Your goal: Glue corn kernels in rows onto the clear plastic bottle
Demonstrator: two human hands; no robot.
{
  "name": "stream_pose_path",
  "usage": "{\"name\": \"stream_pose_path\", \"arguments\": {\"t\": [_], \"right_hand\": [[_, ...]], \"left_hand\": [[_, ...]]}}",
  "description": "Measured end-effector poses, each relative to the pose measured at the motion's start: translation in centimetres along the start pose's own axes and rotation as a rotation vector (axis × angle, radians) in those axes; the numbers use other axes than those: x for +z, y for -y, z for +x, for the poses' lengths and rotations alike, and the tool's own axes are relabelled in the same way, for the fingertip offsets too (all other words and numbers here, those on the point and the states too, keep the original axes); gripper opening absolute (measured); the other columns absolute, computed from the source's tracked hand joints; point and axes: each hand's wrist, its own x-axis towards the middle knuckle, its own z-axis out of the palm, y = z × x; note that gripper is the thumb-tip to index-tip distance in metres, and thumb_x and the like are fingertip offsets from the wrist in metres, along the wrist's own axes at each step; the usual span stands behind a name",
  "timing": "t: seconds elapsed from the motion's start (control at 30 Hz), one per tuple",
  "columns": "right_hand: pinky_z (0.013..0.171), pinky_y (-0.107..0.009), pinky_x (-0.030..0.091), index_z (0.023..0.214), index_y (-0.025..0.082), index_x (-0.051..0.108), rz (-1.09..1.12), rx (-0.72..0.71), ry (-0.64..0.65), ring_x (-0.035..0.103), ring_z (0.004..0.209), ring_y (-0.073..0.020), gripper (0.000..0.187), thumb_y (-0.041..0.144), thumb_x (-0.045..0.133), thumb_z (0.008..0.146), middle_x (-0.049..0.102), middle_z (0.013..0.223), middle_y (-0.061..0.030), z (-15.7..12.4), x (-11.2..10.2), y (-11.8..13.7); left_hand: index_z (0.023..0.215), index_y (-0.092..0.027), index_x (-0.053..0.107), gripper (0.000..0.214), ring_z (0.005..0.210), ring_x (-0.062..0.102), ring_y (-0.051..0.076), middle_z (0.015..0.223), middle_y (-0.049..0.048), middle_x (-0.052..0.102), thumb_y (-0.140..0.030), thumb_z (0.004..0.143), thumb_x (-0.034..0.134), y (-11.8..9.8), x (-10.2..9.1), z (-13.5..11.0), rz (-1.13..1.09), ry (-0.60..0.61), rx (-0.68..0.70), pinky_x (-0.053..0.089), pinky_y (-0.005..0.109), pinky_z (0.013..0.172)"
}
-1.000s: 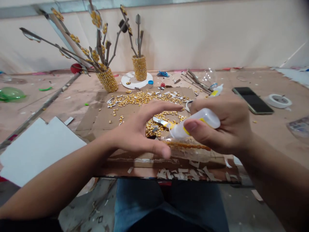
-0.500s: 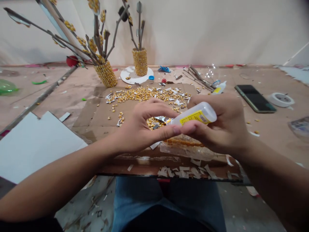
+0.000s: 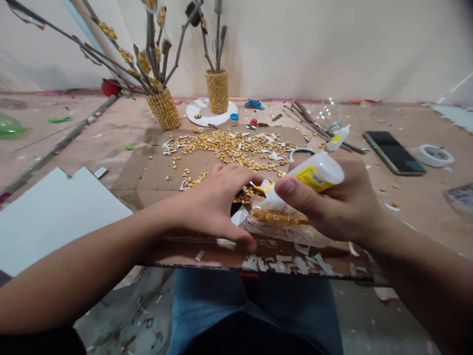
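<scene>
My right hand (image 3: 343,207) is closed round a small white glue bottle (image 3: 318,173) with a yellow label. The bottle lies tilted, its nozzle pointing left and down at a clear plastic piece (image 3: 284,228) that bears a row of corn kernels (image 3: 277,217). My left hand (image 3: 214,202) arches over the left end of that plastic piece, thumb at its near edge and fingers at its far side, holding it on the board across my lap. Behind the hands, loose corn kernels (image 3: 229,144) and paper scraps are spread on a cardboard sheet (image 3: 148,172).
Two corn-covered vases with twigs (image 3: 164,108) (image 3: 218,91) stand at the back. A second glue bottle (image 3: 338,138), a phone (image 3: 393,153) and a tape roll (image 3: 434,155) lie to the right. A white sheet (image 3: 51,212) lies at the left.
My left hand dropped from the bottle's nozzle onto the plastic piece. The bottle swung so its nozzle now points down at the kernel row.
</scene>
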Motion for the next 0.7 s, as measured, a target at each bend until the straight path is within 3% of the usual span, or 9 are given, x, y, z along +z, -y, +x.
{"name": "stream_pose_path", "arguments": {"t": [0.23, 0.7], "right_hand": [[0.044, -0.028, 0.027, 0.059, 0.02, 0.045, -0.041, -0.033, 0.029, 0.032, 0.042, -0.0055, 0.058, 0.046, 0.076, 0.1, 0.037, 0.051, 0.0081, -0.1, 0.3, -0.4], [0.045, -0.023, 0.024, 0.061, 0.019, 0.036, -0.095, -0.117, 0.004, 0.022, 0.045, -0.003, 0.058, 0.032, 0.073, 0.104, 0.027, 0.056, 0.0092, 0.0, 0.2, -0.8]], "left_hand": [[0.11, -0.021, 0.068, 0.059, 0.107, 0.067, 0.037, 0.112, 0.0085, 0.073, -0.055, 0.069, 0.094, -0.8, 1.5, 0.6, 0.099, 0.032, -0.142, 0.045, 0.056, 0.1], [0.108, -0.022, 0.067, 0.058, 0.106, 0.065, 0.037, 0.111, 0.0082, 0.075, -0.052, 0.066, 0.095, -0.6, 1.5, 0.8, 0.049, 0.024, -0.187, 0.043, 0.057, 0.102]]}}
